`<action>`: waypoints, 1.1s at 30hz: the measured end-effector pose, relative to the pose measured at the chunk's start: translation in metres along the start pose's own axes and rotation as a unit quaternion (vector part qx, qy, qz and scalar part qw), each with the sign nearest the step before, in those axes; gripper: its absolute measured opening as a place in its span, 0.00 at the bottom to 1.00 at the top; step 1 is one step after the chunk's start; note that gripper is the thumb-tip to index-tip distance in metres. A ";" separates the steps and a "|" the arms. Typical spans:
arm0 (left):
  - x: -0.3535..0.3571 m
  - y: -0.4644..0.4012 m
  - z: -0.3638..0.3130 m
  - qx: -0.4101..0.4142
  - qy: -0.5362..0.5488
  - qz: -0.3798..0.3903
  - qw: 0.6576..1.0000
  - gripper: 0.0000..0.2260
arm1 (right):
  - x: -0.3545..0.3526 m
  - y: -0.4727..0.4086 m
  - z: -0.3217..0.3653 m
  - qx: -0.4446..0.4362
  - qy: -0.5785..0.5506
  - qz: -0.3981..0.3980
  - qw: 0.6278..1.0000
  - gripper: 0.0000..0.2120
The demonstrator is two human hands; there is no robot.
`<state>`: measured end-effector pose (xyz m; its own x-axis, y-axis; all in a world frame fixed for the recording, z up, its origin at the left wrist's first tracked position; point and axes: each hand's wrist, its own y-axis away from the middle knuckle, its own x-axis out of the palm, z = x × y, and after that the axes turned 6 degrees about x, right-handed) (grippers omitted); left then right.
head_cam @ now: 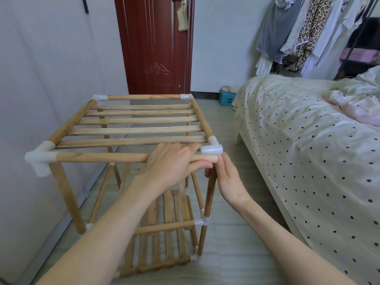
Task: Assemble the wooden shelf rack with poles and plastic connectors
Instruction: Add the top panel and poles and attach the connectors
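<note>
A wooden shelf rack [131,130] stands on the floor with slatted tiers and white plastic corner connectors. Its top front pole [98,157] is seated in the left front connector [40,159]. The pole's right end lies just below the right front connector [211,148], outside its socket. My left hand [172,161] is wrapped around that pole near its right end. My right hand [226,179] grips the top of the right front upright pole [208,204], fingertips touching the loose pole end. Lower slatted tiers [164,229] show beneath my arms.
A bed [308,151] with a dotted cover runs along the right. A white wall [41,79] is close on the left, a dark red door [156,44] behind the rack. Clothes [308,31] hang at the back right; a teal box [226,98] sits on the tiled floor.
</note>
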<state>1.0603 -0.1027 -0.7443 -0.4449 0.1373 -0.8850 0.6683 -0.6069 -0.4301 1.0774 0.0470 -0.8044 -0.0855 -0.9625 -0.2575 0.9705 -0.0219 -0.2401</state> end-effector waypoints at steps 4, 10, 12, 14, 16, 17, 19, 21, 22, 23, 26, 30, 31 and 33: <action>-0.004 0.004 0.013 0.004 0.054 0.015 0.998 0.28 | 0.003 0.001 0.000 -0.018 0.067 0.015 0.997 0.06; -0.005 0.002 0.010 0.000 0.087 0.033 0.996 0.22 | 0.014 -0.004 -0.003 -0.026 0.037 -0.021 0.999 0.04; -0.003 0.000 0.005 -0.009 0.070 0.028 0.997 0.23 | 0.014 -0.007 -0.007 -0.017 0.033 -0.031 0.999 0.05; -0.002 -0.003 0.000 -0.026 0.057 0.021 0.998 0.25 | 0.013 -0.010 -0.010 -0.020 0.032 -0.038 0.999 0.04; -0.003 -0.007 -0.003 -0.042 0.039 0.013 0.998 0.28 | 0.011 -0.012 -0.012 -0.023 0.039 -0.039 0.998 0.05; -0.003 -0.009 -0.004 -0.047 0.024 0.010 0.999 0.29 | 0.011 -0.013 -0.012 -0.023 0.042 -0.038 0.998 0.05; -0.004 -0.013 -0.005 -0.059 -0.003 0.011 0.998 0.32 | 0.011 -0.014 -0.011 -0.017 0.052 -0.039 0.998 0.05; -0.004 -0.016 -0.007 -0.071 -0.013 0.012 0.997 0.32 | 0.012 -0.016 -0.010 -0.012 0.064 -0.044 0.997 0.06; -0.004 -0.017 -0.007 -0.075 -0.014 0.011 0.997 0.32 | 0.012 -0.016 -0.010 -0.009 0.069 -0.046 0.996 0.07; -0.004 -0.017 -0.009 -0.077 -0.014 0.008 0.997 0.32 | 0.012 -0.017 -0.009 -0.006 0.075 -0.046 0.996 0.08; -0.004 -0.018 -0.006 -0.073 -0.006 0.004 0.997 0.31 | 0.012 -0.018 -0.009 -0.012 0.086 -0.043 0.995 0.12; -0.005 -0.021 -0.001 -0.057 0.039 0.013 0.998 0.28 | 0.012 -0.018 -0.010 -0.032 0.077 -0.050 0.995 0.10; -0.004 -0.021 0.000 -0.046 0.047 0.008 0.998 0.26 | 0.012 -0.018 -0.011 -0.032 0.071 -0.052 0.996 0.09; -0.002 -0.015 0.004 -0.013 0.065 -0.013 0.998 0.22 | 0.008 -0.018 -0.014 -0.019 0.054 -0.065 0.996 0.09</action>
<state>1.0486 -0.0973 -0.7353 -0.3830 0.2541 -0.8881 0.6735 -0.5811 -0.4568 1.0560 0.0436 -0.8151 -0.2360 -0.9173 -0.3208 0.9407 -0.1327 -0.3123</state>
